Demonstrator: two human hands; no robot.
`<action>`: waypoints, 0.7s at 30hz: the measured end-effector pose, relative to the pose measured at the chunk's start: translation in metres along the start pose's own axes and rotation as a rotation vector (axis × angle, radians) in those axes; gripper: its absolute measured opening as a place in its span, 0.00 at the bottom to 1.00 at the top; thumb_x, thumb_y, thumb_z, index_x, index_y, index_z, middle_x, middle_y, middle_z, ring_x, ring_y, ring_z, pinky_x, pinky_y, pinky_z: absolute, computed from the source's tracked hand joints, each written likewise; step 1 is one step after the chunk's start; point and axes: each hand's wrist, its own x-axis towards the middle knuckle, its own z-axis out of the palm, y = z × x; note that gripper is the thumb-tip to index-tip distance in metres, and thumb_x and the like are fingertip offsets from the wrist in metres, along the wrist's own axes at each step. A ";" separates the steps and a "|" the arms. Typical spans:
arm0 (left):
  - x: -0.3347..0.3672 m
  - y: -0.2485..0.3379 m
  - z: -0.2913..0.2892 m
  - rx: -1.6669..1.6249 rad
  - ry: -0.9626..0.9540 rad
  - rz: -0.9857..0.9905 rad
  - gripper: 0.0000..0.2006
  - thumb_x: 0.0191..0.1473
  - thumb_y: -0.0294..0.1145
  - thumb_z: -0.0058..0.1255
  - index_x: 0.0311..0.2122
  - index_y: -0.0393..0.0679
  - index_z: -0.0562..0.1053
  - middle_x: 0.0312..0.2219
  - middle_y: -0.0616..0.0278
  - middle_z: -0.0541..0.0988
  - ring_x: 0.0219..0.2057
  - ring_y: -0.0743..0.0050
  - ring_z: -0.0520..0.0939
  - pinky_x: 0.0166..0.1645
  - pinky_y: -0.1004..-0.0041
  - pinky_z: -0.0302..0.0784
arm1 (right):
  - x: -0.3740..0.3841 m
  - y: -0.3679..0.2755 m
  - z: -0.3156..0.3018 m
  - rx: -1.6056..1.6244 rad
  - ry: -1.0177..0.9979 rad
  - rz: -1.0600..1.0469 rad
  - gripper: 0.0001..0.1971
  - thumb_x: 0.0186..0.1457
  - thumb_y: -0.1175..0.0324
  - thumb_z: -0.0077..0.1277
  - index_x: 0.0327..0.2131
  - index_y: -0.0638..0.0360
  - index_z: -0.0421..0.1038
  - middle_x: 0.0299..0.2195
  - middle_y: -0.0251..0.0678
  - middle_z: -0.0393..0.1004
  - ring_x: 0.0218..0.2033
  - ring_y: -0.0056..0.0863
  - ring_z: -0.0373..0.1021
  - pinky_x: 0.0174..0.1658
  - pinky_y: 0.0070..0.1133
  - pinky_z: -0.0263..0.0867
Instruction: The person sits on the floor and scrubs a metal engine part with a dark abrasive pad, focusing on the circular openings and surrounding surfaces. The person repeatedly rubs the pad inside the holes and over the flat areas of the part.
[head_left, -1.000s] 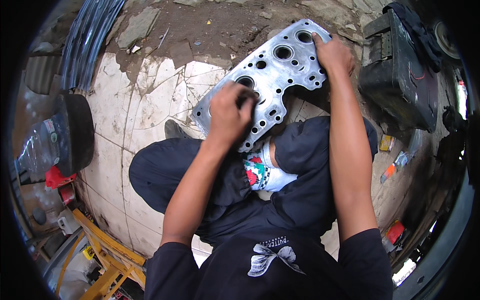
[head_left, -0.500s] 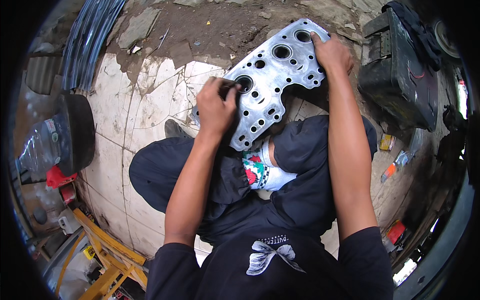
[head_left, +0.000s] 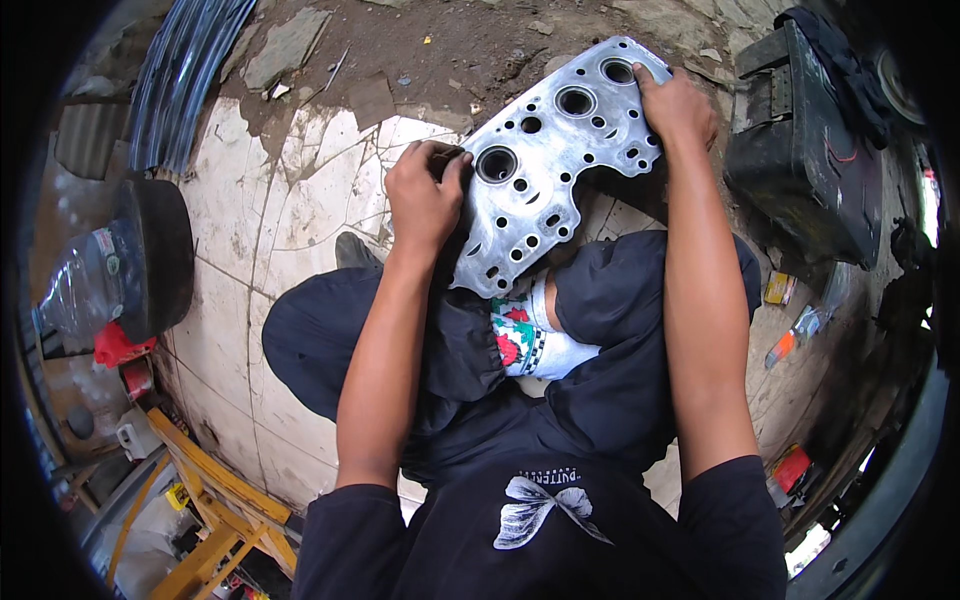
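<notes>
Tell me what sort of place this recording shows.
Probably an informal engine repair yard: both hands work a holed metal engine plate on cracked tiles beside bare dirt, with a black battery-like box and a yellow metal frame nearby.

Left hand (head_left: 425, 195): I've slid it up and leftward across the metal plate (head_left: 560, 160), from the lower middle holes to the left edge beside the large bore.

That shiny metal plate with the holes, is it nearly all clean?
Much of the metal plate already looks bright and bare. The left hand presses something small and dark on its left edge by a big hole, while the right hand steadies the far end. Dark smudges near the lower end look unfinished, as far as I can tell.
</notes>
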 end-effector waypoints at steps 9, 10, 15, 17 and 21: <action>-0.003 -0.003 0.000 0.108 0.018 0.089 0.06 0.54 0.28 0.67 0.35 0.37 0.82 0.32 0.49 0.85 0.33 0.53 0.88 0.40 0.63 0.81 | 0.008 0.003 0.001 -0.034 -0.054 0.020 0.46 0.58 0.26 0.48 0.67 0.52 0.68 0.59 0.55 0.75 0.62 0.55 0.71 0.63 0.47 0.66; -0.010 0.003 -0.001 0.099 -0.030 0.159 0.07 0.55 0.28 0.66 0.35 0.36 0.83 0.31 0.49 0.85 0.33 0.52 0.88 0.40 0.63 0.81 | 0.004 0.006 0.002 -0.007 -0.018 0.001 0.45 0.58 0.26 0.48 0.66 0.52 0.69 0.58 0.55 0.76 0.62 0.56 0.71 0.62 0.48 0.66; 0.003 -0.009 0.001 0.122 0.065 0.064 0.06 0.54 0.29 0.66 0.34 0.38 0.83 0.32 0.50 0.85 0.33 0.52 0.88 0.40 0.62 0.81 | 0.005 0.000 0.001 -0.010 -0.034 0.000 0.45 0.58 0.26 0.48 0.65 0.53 0.71 0.58 0.55 0.76 0.61 0.56 0.72 0.61 0.48 0.67; 0.004 -0.006 0.002 0.135 0.031 0.134 0.06 0.55 0.28 0.66 0.35 0.37 0.83 0.32 0.50 0.85 0.33 0.52 0.88 0.40 0.62 0.82 | 0.006 0.001 0.000 0.004 -0.015 0.014 0.44 0.58 0.26 0.48 0.65 0.52 0.70 0.58 0.55 0.77 0.61 0.56 0.72 0.61 0.48 0.67; -0.013 0.007 0.006 0.039 -0.019 0.160 0.07 0.56 0.28 0.66 0.36 0.36 0.82 0.31 0.49 0.85 0.32 0.51 0.88 0.40 0.62 0.82 | 0.009 0.007 0.004 -0.043 -0.002 0.003 0.45 0.58 0.26 0.48 0.64 0.53 0.71 0.57 0.54 0.77 0.60 0.56 0.73 0.61 0.48 0.67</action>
